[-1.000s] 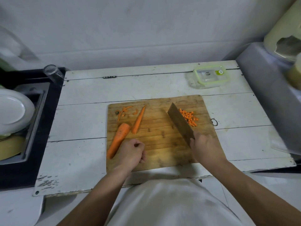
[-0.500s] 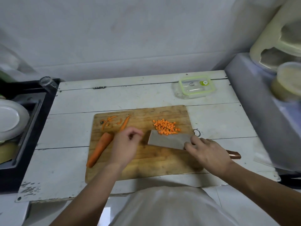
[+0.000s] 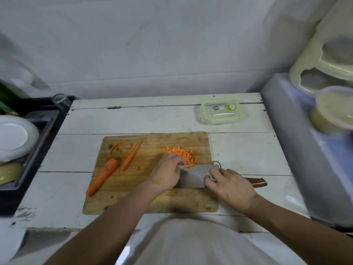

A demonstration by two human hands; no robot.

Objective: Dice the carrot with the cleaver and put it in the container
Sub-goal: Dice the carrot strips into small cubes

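A pile of diced carrot (image 3: 181, 153) lies at the right back of the wooden cutting board (image 3: 152, 203). The cleaver (image 3: 193, 176) lies flat just in front of the pile, and its brown handle end (image 3: 257, 182) sticks out to the right. My right hand (image 3: 232, 187) grips the cleaver where blade meets handle, fingers on the flat of the blade. My left hand (image 3: 168, 172) touches the pile's near left edge with bent fingers, over the blade's left end; its fingertips are hidden. The clear container (image 3: 221, 111) with a green-rimmed lid stands shut at the table's back right.
On the board's left lie a carrot half (image 3: 104, 175), a thin carrot strip (image 3: 131, 157) and peel scraps (image 3: 116, 145). A sink with white plates (image 3: 13, 138) borders the table on the left. A grey appliance with tubs (image 3: 332, 111) stands on the right.
The cleaver went from standing on its edge to lying flat in front of the dice. My left hand moved right from the carrot half to the pile.
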